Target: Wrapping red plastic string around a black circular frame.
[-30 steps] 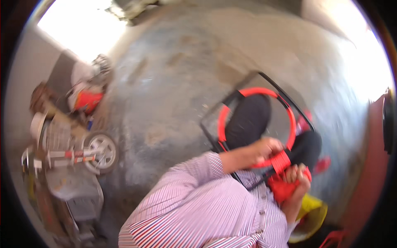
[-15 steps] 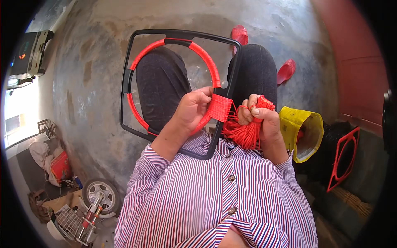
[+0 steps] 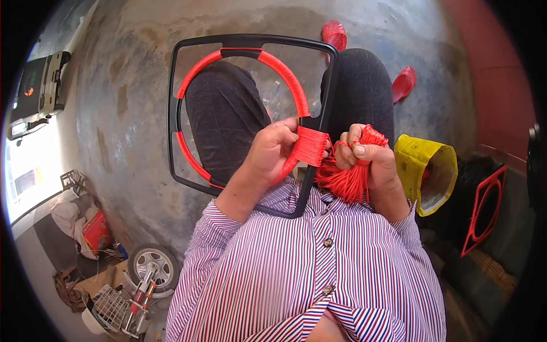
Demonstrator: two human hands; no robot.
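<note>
Shifted slightly rightward in the view since half a second ago, a hank of red cord point(image 3: 346, 183) hangs from the right hand point(image 3: 379, 162), beside a black frame point(image 3: 245, 41) held over dark-trousered thighs point(image 3: 225, 108). Trouble, if it comes, would likely start between the hands: a slackened pull might let the turns of the wide red band point(image 3: 311, 147) loosen or ride over one another, and the hank's loose strands could snarl if drawn out unevenly. Held mainly from one side, the frame could also tip should the left hand point(image 3: 272, 145) let up. That hand's grip is pinched together, thumb and fingers on the red-wound ring point(image 3: 288, 74) at the band's inner edge; fingertips behind it are hidden. The right-hand grip is closed around the hank's upper end, a strand looped at the fingers, near a yellow container point(image 3: 407, 171). How tight either holds cannot be told.
</note>
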